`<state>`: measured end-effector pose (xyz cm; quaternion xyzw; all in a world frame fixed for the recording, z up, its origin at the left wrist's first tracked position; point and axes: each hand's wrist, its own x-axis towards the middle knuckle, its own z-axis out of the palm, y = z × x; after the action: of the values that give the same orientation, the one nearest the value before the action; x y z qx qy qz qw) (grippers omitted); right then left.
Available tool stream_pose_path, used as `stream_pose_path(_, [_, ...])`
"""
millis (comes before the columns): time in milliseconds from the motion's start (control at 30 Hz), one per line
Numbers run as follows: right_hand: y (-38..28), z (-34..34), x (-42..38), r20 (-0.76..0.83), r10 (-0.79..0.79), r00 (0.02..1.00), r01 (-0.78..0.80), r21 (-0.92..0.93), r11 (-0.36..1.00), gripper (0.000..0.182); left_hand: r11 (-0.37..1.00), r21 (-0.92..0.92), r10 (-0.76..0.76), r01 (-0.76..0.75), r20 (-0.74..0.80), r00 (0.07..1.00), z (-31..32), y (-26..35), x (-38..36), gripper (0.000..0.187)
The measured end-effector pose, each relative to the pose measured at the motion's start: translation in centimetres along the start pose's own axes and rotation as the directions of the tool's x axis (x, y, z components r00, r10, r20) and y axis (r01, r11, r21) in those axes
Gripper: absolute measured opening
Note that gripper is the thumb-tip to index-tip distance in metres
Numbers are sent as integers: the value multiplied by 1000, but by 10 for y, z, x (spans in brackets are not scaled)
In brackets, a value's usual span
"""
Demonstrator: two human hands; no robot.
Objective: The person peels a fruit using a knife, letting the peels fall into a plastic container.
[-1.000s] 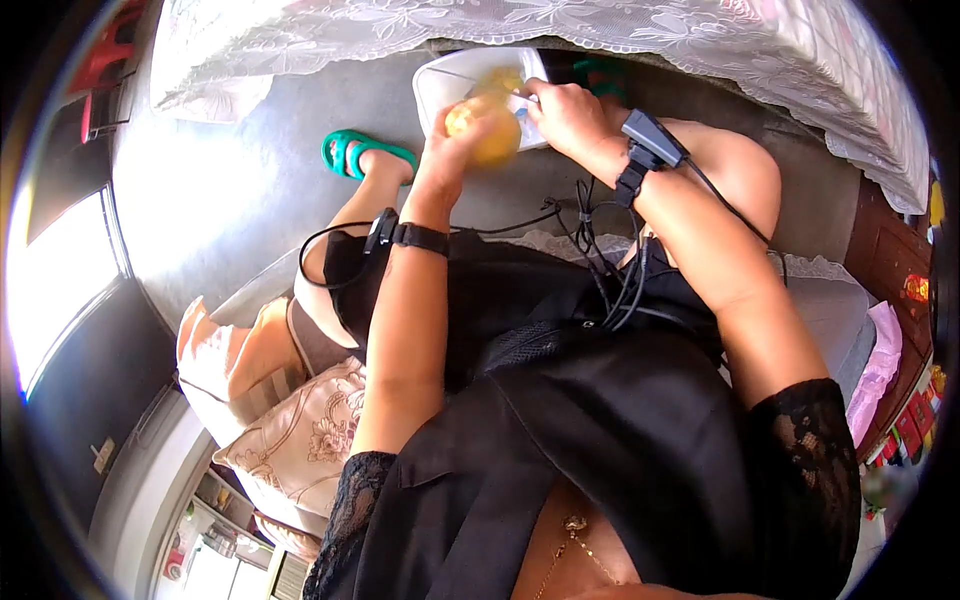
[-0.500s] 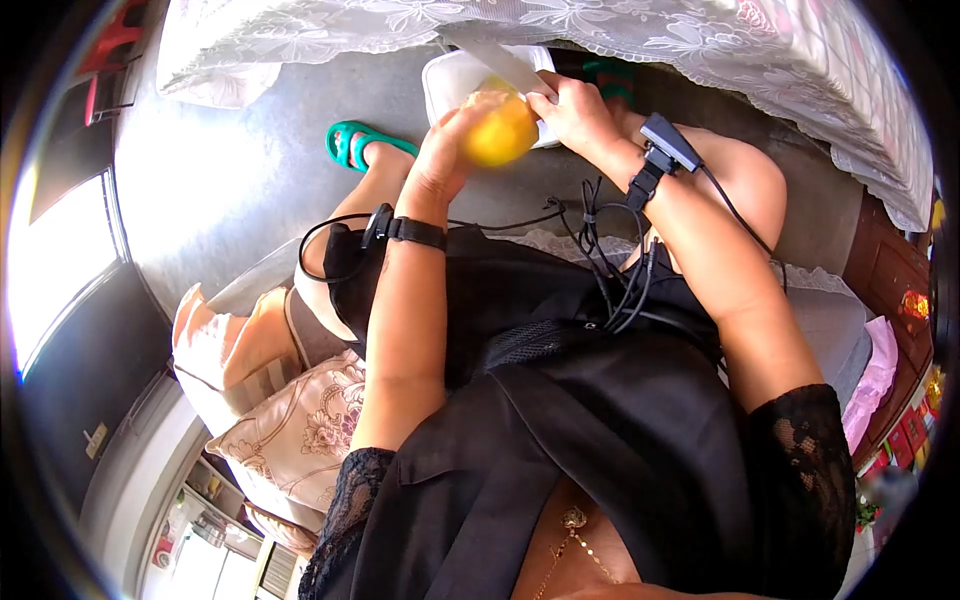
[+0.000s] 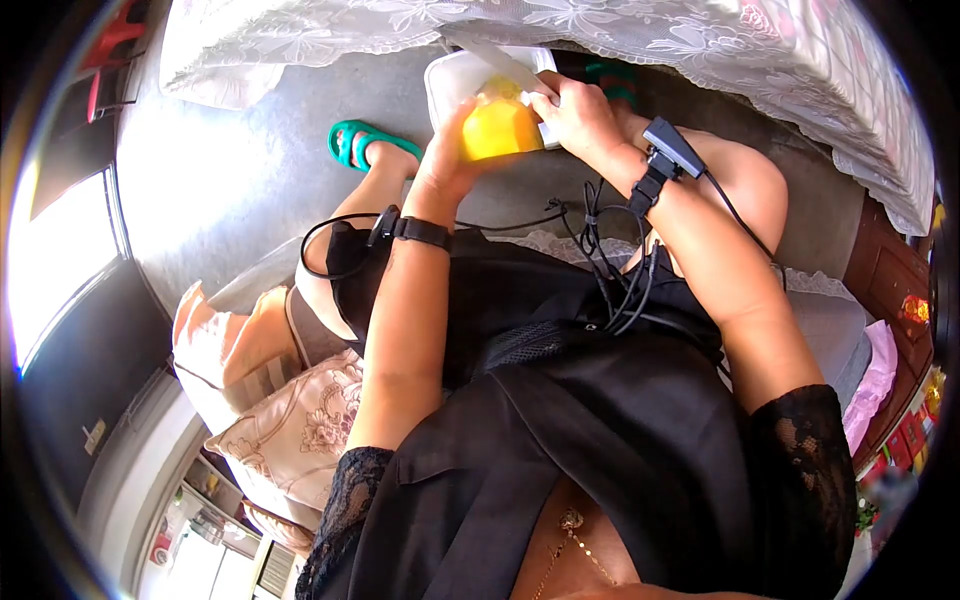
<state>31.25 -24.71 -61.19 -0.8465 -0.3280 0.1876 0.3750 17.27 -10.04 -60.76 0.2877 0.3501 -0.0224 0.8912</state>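
Note:
My left hand (image 3: 447, 152) is wrapped round a large yellow fruit (image 3: 500, 130), its exact kind unclear; its side toward me looks smooth and bright. My right hand (image 3: 583, 118) grips a knife (image 3: 505, 66) whose broad blade points up and to the left, just beyond the fruit. Right-hand fingertips are close at the fruit's right edge. Below both hands a white bin (image 3: 440, 78) stands on the floor, partly hidden by the fruit, the hands and the blade.
A table with a white lace cloth (image 3: 640, 28) hangs over the far side. Black cables (image 3: 600, 240) run from the wrist straps (image 3: 420, 232) across my lap. A green sandal (image 3: 350, 143) is on the floor at left. Floral cushions (image 3: 300, 425) lie beside me.
The yellow fruit has turned in my left hand, and its lower edge now looks flatter. My right hand and the knife have stayed almost in place.

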Motion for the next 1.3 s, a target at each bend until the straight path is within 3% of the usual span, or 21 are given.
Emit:
stream_pose_path(133, [0,-1,3,-4,-4,1000,4,-49,999,29,996,81,41,-44,38,998,-4,-6,2,64])
stream_pose_path(333, [-1,-2,2,-19,-43,999,45,79,996,29,996,86,14,-12,-20,1000,-8,0,1,69])
stream_pose_path(433, [-3,-2,-1,2,-33,999,33,70,997,29,982,184,37,-48,64,997,-8,2,-5,71])
stream_pose_path(633, [-25,-27,-9,30,-219,975,215,101,971,21,936,345,41,-74,104,994,-4,19,-9,73])
stream_pose_path(733, [-29,-36,-17,61,-422,905,423,-7,906,35,891,439,75,-116,109,991,-16,17,-3,68])
stream_pose_path(833, [-25,-33,-18,24,-515,857,515,-87,853,35,903,409,84,-129,128,988,-26,13,1,64])
stream_pose_path(967, [-24,-30,-20,73,-421,904,424,-25,905,45,911,398,66,-103,105,992,-21,12,-4,66])
stream_pose_path(1067, [-3,-21,-7,164,-333,928,347,-60,936,38,925,375,-8,-54,161,987,-5,14,-13,72])
stream_pose_path(1200, [-2,-16,-6,85,-334,939,334,7,942,26,938,335,76,-90,54,996,4,6,-14,64])
stream_pose_path(1300, [-10,-17,-7,39,-269,962,267,52,962,24,942,321,66,-96,104,992,8,14,-17,62])
